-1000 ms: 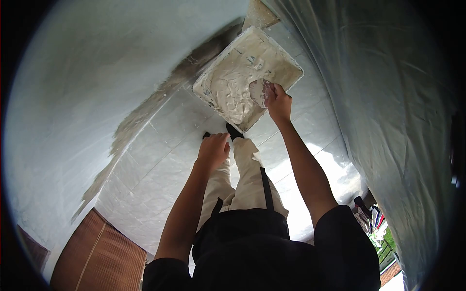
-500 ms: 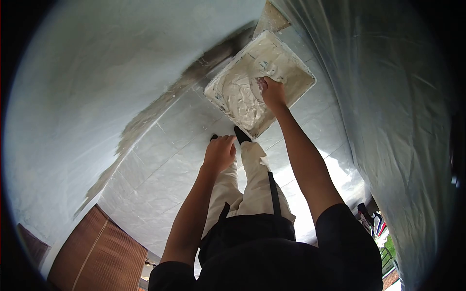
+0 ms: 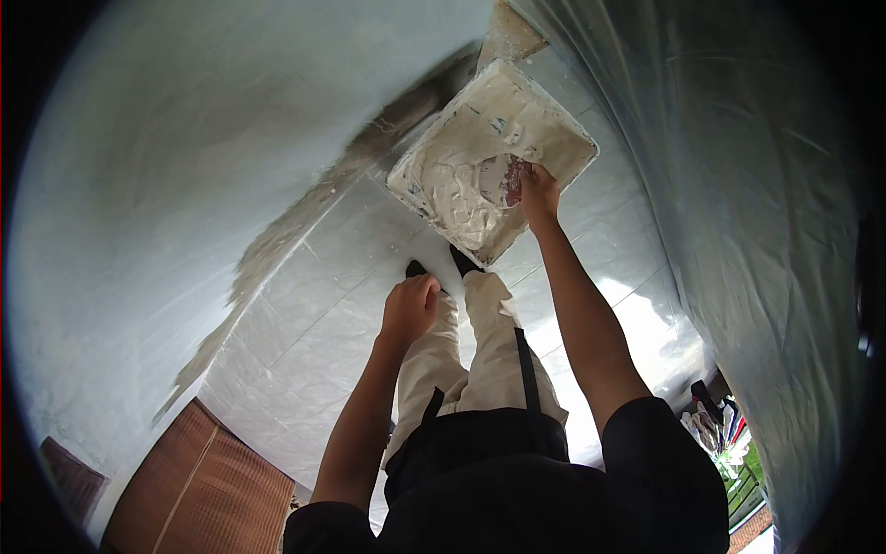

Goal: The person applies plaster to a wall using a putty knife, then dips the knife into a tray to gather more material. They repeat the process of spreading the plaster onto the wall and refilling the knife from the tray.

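Note:
A white rectangular tub [image 3: 426, 214] smeared with thick off-white paste [image 3: 459, 198] lies at the upper middle. Inside it, my right hand [image 3: 541, 192] grips a spreading tool [image 3: 513, 181] with a reddish handle, and its blade is partly covered in paste. My left hand [image 3: 412, 307] hangs below the tub, over my left leg, with its fingers curled in. Nothing shows in it, and its palm side is hidden.
A pale wall [image 3: 231, 138] with a rough grey-brown strip along its base fills the left. Plastic sheeting [image 3: 738, 231] hangs at the right. Brown ribbed material [image 3: 208, 485] lies at the lower left. My feet stand on the covered floor [image 3: 314, 305].
My right hand has moved slightly right and down with the tool, showing more of its handle and blade. My left hand has dropped a little and its fingers have curled in.

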Action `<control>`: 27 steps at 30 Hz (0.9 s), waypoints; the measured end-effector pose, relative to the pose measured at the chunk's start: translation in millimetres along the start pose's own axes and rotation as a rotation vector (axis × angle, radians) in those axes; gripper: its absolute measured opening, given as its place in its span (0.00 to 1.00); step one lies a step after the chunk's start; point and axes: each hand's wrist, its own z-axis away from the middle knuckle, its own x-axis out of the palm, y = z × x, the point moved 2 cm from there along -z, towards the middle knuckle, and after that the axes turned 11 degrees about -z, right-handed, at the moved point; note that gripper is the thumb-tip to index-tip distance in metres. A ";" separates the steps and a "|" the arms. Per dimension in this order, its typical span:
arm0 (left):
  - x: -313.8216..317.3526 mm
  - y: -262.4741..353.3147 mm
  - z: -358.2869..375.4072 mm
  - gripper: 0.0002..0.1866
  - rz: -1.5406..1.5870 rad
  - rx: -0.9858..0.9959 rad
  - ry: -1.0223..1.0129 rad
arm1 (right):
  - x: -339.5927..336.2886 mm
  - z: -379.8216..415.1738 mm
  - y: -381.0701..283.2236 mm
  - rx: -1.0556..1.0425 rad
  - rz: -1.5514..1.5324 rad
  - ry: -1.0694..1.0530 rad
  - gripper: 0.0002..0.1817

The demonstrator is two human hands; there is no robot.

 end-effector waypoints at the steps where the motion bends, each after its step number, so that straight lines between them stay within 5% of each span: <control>1: -0.2 -1.4 1.5 0.06 0.005 -0.010 0.014 | -2.0 5.3 -3.2 0.014 -0.047 0.019 0.11; 13: 16.2 -9.1 1.5 0.07 -0.053 -0.058 -0.169 | 14.8 24.0 -15.6 -0.262 0.215 0.012 0.09; 26: 17.0 -6.1 -0.8 0.13 -0.107 -0.068 -0.265 | 1.5 -5.3 -19.0 -0.126 0.196 -0.112 0.09; 27: 17.8 -7.7 -1.4 0.13 -0.106 -0.061 -0.258 | -5.2 -2.3 -19.2 0.004 0.149 -0.125 0.10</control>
